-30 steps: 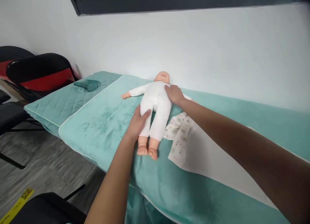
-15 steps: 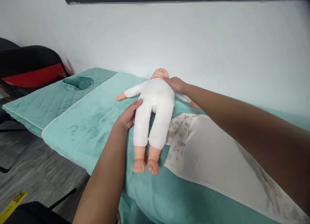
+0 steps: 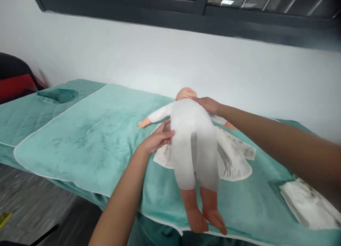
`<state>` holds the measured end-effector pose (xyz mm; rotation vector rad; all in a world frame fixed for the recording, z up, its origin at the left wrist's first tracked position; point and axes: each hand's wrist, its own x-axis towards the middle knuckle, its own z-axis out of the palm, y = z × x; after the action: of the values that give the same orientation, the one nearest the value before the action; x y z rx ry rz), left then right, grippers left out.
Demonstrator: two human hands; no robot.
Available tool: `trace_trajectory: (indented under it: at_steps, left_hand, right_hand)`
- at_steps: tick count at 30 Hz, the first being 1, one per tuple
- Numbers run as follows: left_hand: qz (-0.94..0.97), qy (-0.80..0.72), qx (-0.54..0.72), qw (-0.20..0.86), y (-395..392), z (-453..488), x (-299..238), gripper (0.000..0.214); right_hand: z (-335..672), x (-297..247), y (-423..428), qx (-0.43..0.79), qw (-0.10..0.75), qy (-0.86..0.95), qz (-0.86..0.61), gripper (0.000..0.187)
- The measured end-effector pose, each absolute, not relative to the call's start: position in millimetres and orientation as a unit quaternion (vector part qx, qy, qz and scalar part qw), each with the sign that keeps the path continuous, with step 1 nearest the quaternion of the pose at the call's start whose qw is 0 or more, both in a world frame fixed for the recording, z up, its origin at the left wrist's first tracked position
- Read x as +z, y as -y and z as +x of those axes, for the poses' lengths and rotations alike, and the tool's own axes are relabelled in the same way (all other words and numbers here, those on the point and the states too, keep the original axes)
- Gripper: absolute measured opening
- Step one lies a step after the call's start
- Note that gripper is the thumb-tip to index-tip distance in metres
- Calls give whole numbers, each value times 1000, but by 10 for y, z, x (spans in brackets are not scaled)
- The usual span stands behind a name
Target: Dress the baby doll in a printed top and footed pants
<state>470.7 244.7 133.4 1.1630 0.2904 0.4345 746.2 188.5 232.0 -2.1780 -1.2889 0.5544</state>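
Note:
A baby doll (image 3: 193,139) in a white bodysuit lies face up on a teal towel (image 3: 87,139), head toward the wall, bare feet reaching the near edge. My left hand (image 3: 157,139) grips the doll's side at the waist, fingers curled against it. My right hand (image 3: 209,104) holds the doll at the shoulder, just below its head. A small printed white garment (image 3: 234,157) is spread flat under the doll's body, showing on both sides of it.
The towel covers a padded teal table (image 3: 23,111) set against a white wall, with a dark window frame above. A face-hole recess (image 3: 60,95) lies at the table's left end. Folded white cloth (image 3: 306,203) lies at the right. A black and red chair (image 3: 13,79) stands far left.
The doll has shifted right and toward the near edge, onto the printed garment that lay beside it. Both hands stayed on the doll. The view panned right and up.

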Motion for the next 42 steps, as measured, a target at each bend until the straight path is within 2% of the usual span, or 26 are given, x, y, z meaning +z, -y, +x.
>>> trace_trajectory:
  at_steps: [3,6,9,11,14,17,20,24,26,29,34,36,40,42]
  left_hand:
    - [608,-109,126,777,-2233,4809,1303,68]
    - [658,-113,106,737,-2166,4836,1278,54]
    - [718,-146,164,661,-2162,4857,1237,35]
    - [779,-165,227,561,-2168,4884,1189,27]
    - [842,-172,304,411,-2182,4936,1094,30]
    - [861,-162,346,334,-2202,4976,1006,36]
    - [870,-157,357,301,-2222,4993,954,35]
    - [879,-158,345,289,-2240,4997,928,32]
    - [882,-156,343,284,-2241,4993,924,30]
    - [878,-164,358,271,-2234,4986,933,29]
    - [850,-318,375,190,-2246,4993,969,21]
    - [837,-375,366,155,-2269,5000,975,23]
    - [796,-459,375,124,-2330,5000,971,29]
    - [768,-470,402,166,-2358,4991,970,22]
  right_hand:
    - [7669,2101,-1514,183,225,463,-837,80]
    - [7738,1888,-1267,168,206,457,-849,81]
    - [7675,1835,-1147,138,181,469,-854,78]
    - [7586,1900,-1136,79,137,488,-859,72]
    - [7408,2043,-1231,-35,112,526,-842,54]
    - [7181,2106,-1455,-90,153,577,-797,38]
    - [6914,2070,-1752,-37,133,664,-735,31]
    - [6581,2007,-2077,77,-17,740,-668,37]
    - [6486,1996,-2150,94,-58,732,-673,35]
    - [6492,1994,-2137,89,-28,727,-680,31]
    - [6757,2014,-1931,105,186,703,-678,36]
    - [6845,2033,-1858,138,243,696,-661,40]
    - [6884,2059,-1807,176,247,694,-653,40]
    - [6861,2052,-1816,180,222,695,-660,38]
